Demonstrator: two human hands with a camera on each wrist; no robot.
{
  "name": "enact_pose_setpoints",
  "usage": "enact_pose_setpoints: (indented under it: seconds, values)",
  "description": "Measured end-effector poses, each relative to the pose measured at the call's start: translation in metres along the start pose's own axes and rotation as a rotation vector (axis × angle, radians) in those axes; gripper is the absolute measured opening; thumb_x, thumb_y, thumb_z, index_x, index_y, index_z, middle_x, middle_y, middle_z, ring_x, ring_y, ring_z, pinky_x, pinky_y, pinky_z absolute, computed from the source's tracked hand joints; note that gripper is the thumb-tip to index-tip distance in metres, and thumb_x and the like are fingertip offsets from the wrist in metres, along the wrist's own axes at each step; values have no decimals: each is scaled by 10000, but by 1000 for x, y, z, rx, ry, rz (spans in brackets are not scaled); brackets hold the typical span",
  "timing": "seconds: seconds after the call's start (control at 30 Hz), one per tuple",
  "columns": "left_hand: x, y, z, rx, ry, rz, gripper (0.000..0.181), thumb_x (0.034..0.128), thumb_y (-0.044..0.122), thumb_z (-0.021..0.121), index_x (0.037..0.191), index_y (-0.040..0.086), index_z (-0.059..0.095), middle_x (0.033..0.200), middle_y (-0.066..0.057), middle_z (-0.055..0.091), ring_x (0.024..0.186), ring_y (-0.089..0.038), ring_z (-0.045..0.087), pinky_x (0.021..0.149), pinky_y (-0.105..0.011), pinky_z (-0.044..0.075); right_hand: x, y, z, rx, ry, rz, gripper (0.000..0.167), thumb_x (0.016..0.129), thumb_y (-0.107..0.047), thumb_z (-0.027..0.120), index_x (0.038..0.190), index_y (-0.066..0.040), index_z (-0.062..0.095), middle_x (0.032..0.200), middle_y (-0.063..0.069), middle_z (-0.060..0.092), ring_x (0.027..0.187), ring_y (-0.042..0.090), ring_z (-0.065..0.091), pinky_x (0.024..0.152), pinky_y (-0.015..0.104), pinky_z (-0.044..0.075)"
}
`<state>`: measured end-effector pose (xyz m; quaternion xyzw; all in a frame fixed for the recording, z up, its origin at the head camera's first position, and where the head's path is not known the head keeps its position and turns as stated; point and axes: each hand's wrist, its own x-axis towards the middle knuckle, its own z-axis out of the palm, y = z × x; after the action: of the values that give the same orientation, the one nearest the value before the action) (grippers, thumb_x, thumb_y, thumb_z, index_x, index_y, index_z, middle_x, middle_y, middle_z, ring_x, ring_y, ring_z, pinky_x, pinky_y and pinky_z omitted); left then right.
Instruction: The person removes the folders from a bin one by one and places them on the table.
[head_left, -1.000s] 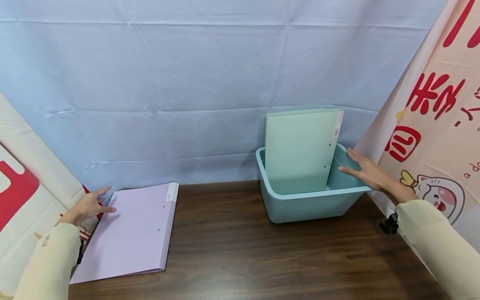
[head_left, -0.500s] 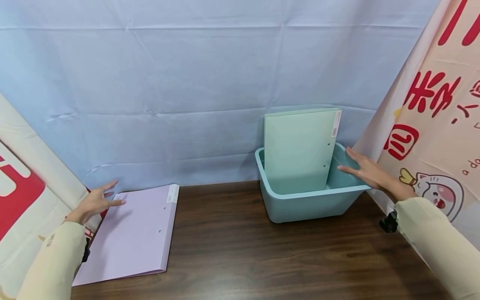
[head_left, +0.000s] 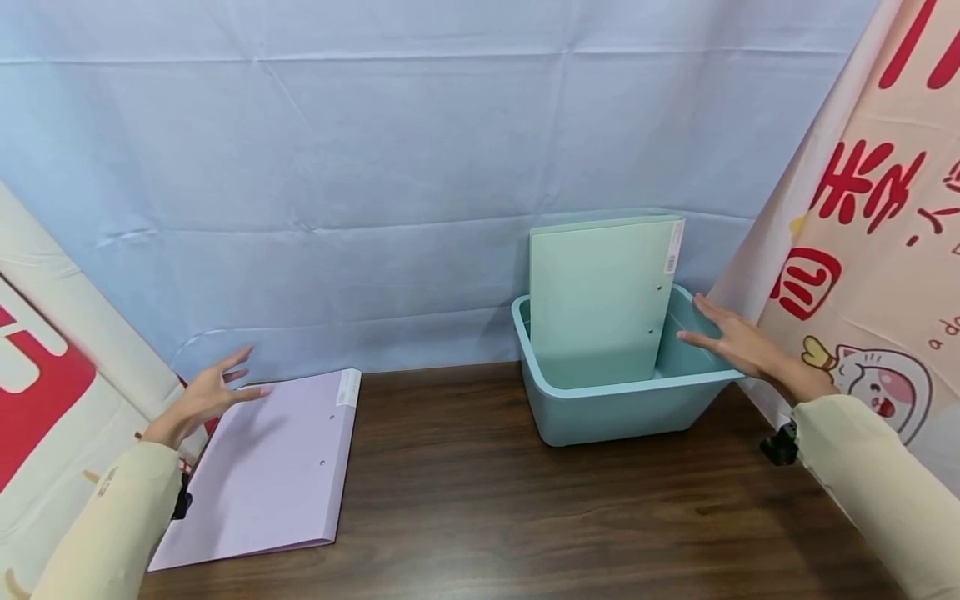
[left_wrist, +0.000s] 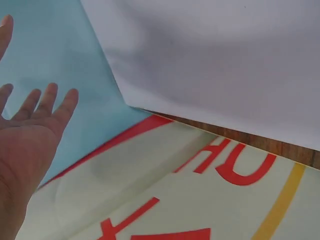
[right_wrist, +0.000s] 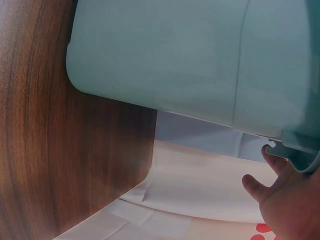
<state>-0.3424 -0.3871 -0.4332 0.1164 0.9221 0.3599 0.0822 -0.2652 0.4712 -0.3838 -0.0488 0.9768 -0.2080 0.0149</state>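
Pale blue cloth (head_left: 375, 150) backs the space, a printed cloth (head_left: 855, 275) hanging on the right. Below, the dark wooden table (head_left: 480, 500) looks smooth enough for folders to slide. A blue-green bin (head_left: 615, 417) stands on it, a green folder (head_left: 592, 308) upright inside. Well left of the bin, the purple folder (head_left: 270, 467) lies flat: probably light, stiffish, slightly slick; its thicker spine edge seems the firmest grip. The left hand (head_left: 206, 396), fingers spread, holds nothing above its far-left corner. The right hand (head_left: 738, 342) lies at the bin's right rim, fingers extended; its pressure cannot be told.
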Motion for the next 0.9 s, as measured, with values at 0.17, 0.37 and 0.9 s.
enact_pose_setpoints:
  seconds: [0.17, 0.37, 0.9]
  values:
    - [3, 12, 4, 2, -2, 48, 1048, 978, 350, 790, 1716, 112, 86, 1734, -276, 144, 1507, -572, 301, 1083, -718, 431, -1, 1, 0, 4, -4, 6, 958, 1074, -566, 503, 1688, -33, -4, 1727, 315, 15, 1540, 620, 91, 1108, 871, 137]
    - [6, 24, 8, 0, -3, 94, 1028, 981, 346, 787, 1717, 120, 105, 1735, -262, 162, 1511, -551, 315, 1073, -700, 453, -1, 2, 0, 7, -2, 2, 956, 1075, -562, 502, 1689, -34, -6, 1728, 311, 10, 1541, 620, 86, 1109, 871, 134]
    - [8, 66, 26, -76, -24, 210, 929, 994, 287, 776, 1705, 105, 207, 1710, -253, 272, 1512, -521, 349, 1114, -661, 435, 1, 0, 1, -16, 0, -2, 974, 1068, -570, 517, 1686, -22, 0, 1729, 309, 20, 1536, 622, 104, 1113, 867, 135]
